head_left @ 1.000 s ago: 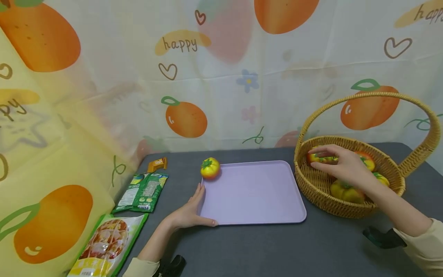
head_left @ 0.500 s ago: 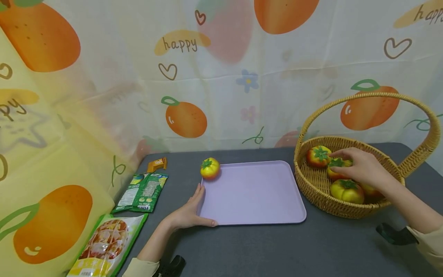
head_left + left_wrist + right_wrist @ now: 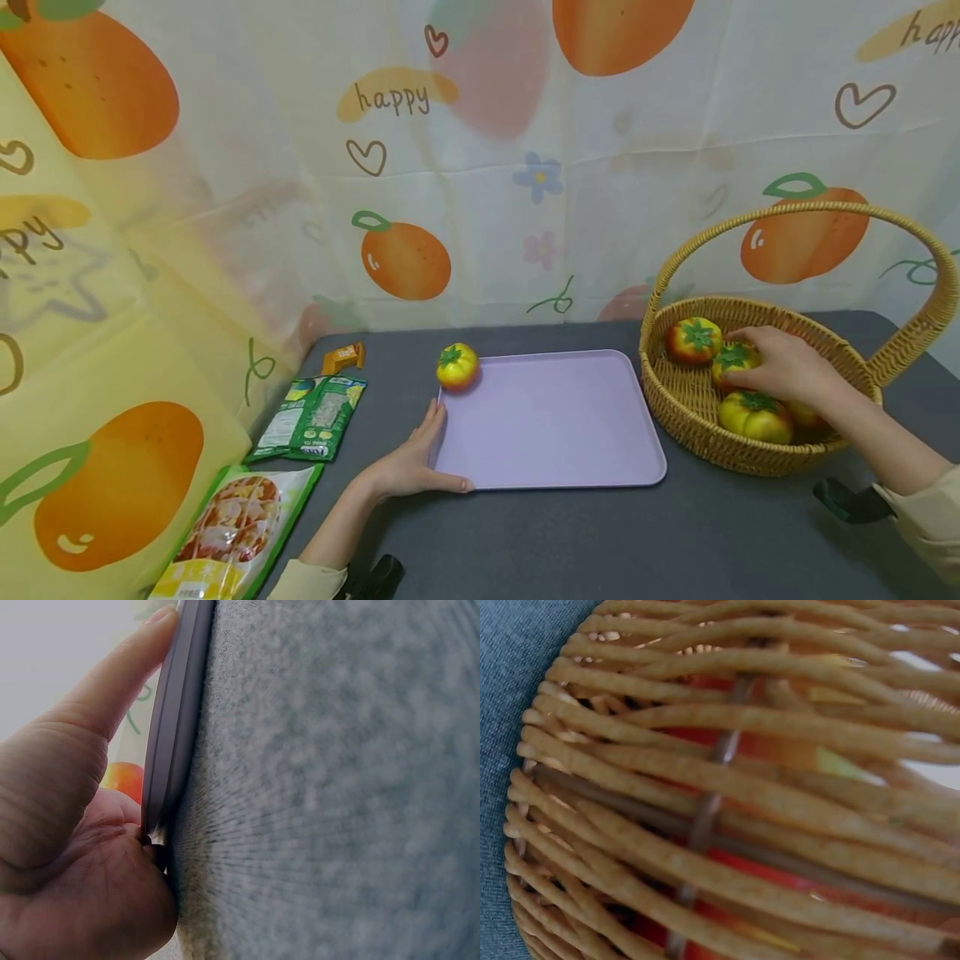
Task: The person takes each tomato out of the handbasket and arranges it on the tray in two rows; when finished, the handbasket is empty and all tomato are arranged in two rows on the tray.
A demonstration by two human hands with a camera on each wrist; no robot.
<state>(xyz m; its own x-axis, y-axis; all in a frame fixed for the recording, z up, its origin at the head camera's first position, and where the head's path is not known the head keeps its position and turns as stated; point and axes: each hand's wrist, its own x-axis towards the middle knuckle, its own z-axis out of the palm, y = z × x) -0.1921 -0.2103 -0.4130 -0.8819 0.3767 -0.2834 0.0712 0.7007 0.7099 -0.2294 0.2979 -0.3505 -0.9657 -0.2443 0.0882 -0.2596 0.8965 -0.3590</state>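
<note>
In the head view, my right hand (image 3: 786,365) reaches into a wicker basket (image 3: 678,427), its thumb and fingers round a yellow-red ribbed tomato (image 3: 733,359) with a green top. Another tomato (image 3: 693,340) lies just behind, and a greener one (image 3: 754,417) sits in front. My left hand (image 3: 411,461) rests against the near-left corner of a lilac tray (image 3: 551,421), fingers along its left side and straight thumb along its front rim (image 3: 174,712). One tomato (image 3: 457,367) sits at the tray's far-left corner. The right wrist view shows only basket weave (image 3: 705,772), with red showing through it; the hand is hidden there.
On the left of the grey table (image 3: 570,542) lie a small orange-brown packet (image 3: 343,357), a green snack bag (image 3: 311,417) and a larger green-and-white food bag (image 3: 236,525). The basket's tall handle (image 3: 795,208) arches over its opening. A fruit-printed curtain (image 3: 480,208) hangs behind.
My right hand has moved right and towards me from the rear tomato to the middle one, then closed its fingers round it. My left hand and the tray have stayed put.
</note>
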